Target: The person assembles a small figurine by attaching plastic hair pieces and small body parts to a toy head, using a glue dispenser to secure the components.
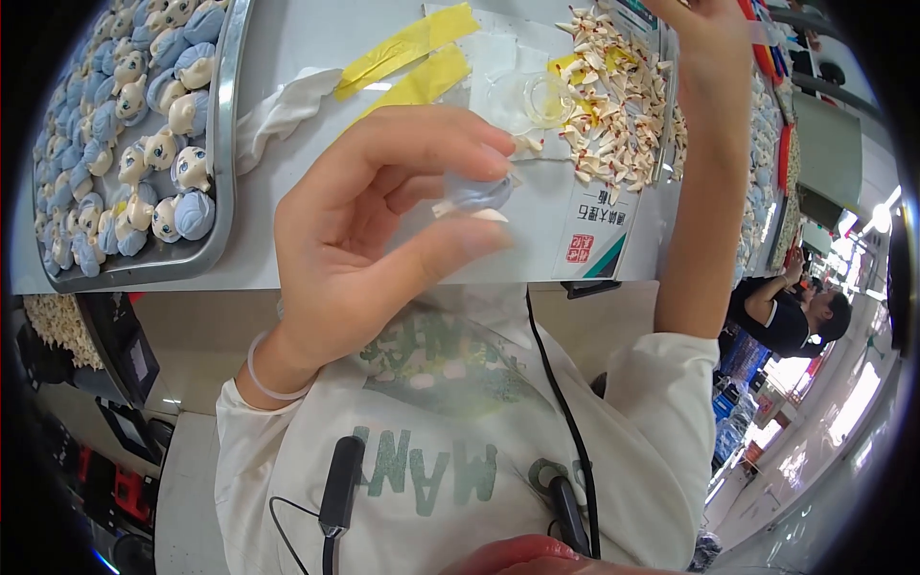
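My left hand [374, 211] is closed, pinching a small doll head with blue hair [479, 195] between thumb and fingertips, above the table's near edge. Cream pointed bits stick out on both sides of the head; its face does not show. At the top right, my right hand [707, 21] reaches away over the table beside a pile of small cream pointed pieces with red tips [618, 115]. The upper edge cuts that hand off, so what its fingers do is hidden. Between the hands lies a clear round dish [548, 100].
A metal tray [226, 144] full of blue-haired doll heads [195, 169] stands at the left. Yellow tape strips [407, 48] and a crumpled white tissue [292, 105] lie behind my left hand. A printed white card [589, 235] is at the near edge. Another person [786, 307] is far right.
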